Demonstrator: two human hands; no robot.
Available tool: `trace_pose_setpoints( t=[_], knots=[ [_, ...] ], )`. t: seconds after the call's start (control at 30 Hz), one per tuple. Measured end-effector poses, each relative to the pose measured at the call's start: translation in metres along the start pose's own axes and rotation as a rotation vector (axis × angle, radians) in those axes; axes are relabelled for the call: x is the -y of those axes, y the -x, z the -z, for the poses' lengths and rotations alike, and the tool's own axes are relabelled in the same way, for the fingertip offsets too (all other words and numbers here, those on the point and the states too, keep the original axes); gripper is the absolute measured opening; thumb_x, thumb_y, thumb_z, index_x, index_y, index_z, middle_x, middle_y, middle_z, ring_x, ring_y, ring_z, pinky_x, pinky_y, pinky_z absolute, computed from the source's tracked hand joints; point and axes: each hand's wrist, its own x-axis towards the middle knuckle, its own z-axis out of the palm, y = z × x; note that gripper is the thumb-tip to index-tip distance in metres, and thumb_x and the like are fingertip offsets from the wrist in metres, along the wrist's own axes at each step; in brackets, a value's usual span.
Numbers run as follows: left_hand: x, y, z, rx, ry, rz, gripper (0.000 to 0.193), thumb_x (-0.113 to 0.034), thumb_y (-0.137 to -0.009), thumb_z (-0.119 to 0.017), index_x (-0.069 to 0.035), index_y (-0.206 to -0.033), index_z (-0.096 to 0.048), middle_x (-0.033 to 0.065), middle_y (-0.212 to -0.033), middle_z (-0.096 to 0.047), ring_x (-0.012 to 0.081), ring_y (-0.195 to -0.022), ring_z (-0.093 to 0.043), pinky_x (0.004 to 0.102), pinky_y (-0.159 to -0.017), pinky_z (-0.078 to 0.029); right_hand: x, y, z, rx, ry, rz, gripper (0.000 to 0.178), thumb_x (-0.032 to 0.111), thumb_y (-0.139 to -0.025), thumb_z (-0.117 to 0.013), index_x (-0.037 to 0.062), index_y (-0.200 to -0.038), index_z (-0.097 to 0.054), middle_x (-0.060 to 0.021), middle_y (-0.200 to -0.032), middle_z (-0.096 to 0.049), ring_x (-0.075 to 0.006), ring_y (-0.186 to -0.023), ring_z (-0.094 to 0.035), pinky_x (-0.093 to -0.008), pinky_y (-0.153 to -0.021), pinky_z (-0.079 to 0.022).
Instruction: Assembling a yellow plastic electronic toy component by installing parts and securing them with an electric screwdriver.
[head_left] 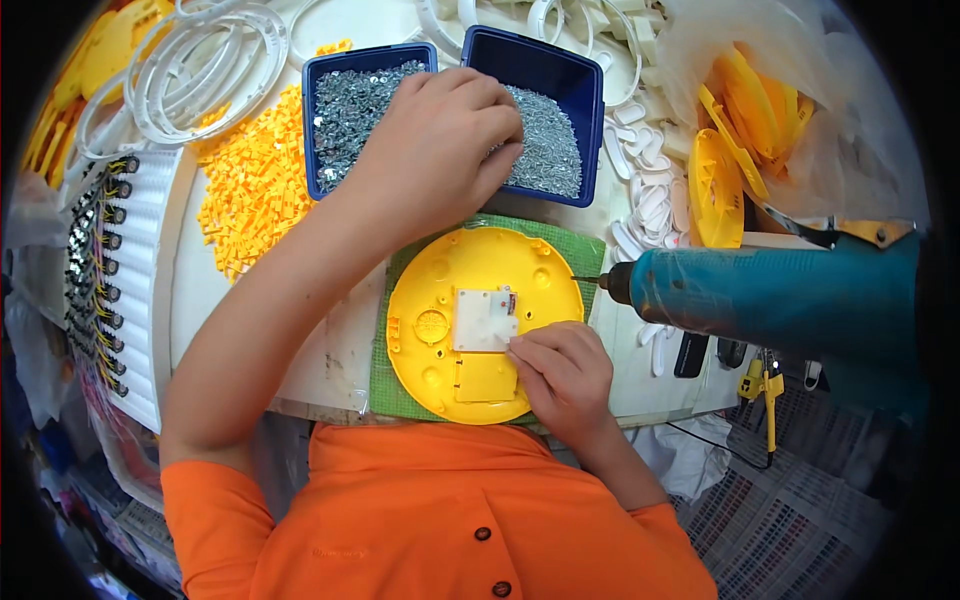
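Our left hand (445,140) bends over the screws (545,145); our right hand (568,378) touches the white box (478,325) on the round yellow shell (465,258), maybe to keep it still. We can't tell if either grip pinches anything.

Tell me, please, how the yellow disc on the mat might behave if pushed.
The disc looks like moulded plastic, so probably stiff and light for its size. Lying flat on the mat, it seems likelier to slide or turn than tip.

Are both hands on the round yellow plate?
No, the left hand is up over the blue bins, while the right hand is at the yellow plate.
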Motion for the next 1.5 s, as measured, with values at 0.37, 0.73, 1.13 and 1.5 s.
trace_pose_setpoints(
  t=[0.37,0.73,1.13,1.5],
  knots=[
    [-0.069,0.100,0.050,0.140,0.222,0.019,0.021,-0.012,-0.077,-0.079,-0.013,-0.096,-0.072,0.0040,-0.106,-0.067,0.0293,-0.111,-0.062,0.0473,-0.094,-0.044,-0.009,-0.026,0.036,-0.094,-0.014,-0.081,0.012,-0.002,-0.084,-0.070,-0.0024,-0.095,-0.071,-0.0140,-0.091,-0.072,-0.0282,-0.083,-0.069,-0.0359,-0.077,-0.054],
    [-0.089,0.134,0.038,0.100,-0.061,-0.001,0.028,-0.020,-0.075,-0.083,-0.020,-0.101,-0.075,-0.0045,-0.107,-0.070,0.0196,-0.109,-0.064,0.0474,-0.102,-0.040,-0.001,-0.069,0.054,-0.209,-0.053,0.056,0.021,0.006,-0.092,-0.068,-0.0057,-0.110,-0.069,-0.0148,-0.105,-0.071,-0.0228,-0.098,-0.067,-0.0333,-0.089,-0.050],
    [-0.092,0.133,0.037,0.089,-0.107,-0.034,0.027,-0.018,-0.075,-0.082,-0.019,-0.101,-0.076,-0.0043,-0.105,-0.071,0.0182,-0.106,-0.065,0.0461,-0.105,-0.037,-0.001,-0.122,0.083,-0.281,-0.903,0.065,0.092,0.072,-0.097,-0.035,-0.0065,-0.145,-0.041,-0.0269,-0.137,-0.054,-0.0352,-0.124,-0.057,-0.0460,-0.106,-0.045],
    [-0.107,0.132,0.040,0.059,-0.252,-0.058,0.018,-0.014,-0.080,-0.069,-0.011,-0.097,-0.075,-0.0016,-0.102,-0.068,0.0178,-0.106,-0.065,0.0530,-0.110,-0.035,-0.010,-0.125,0.082,0.009,-0.996,0.202,0.102,0.083,-0.094,-0.026,-0.0039,-0.146,-0.042,-0.0318,-0.142,-0.051,-0.0322,-0.113,-0.064,-0.0425,-0.093,-0.054]
  ],
)
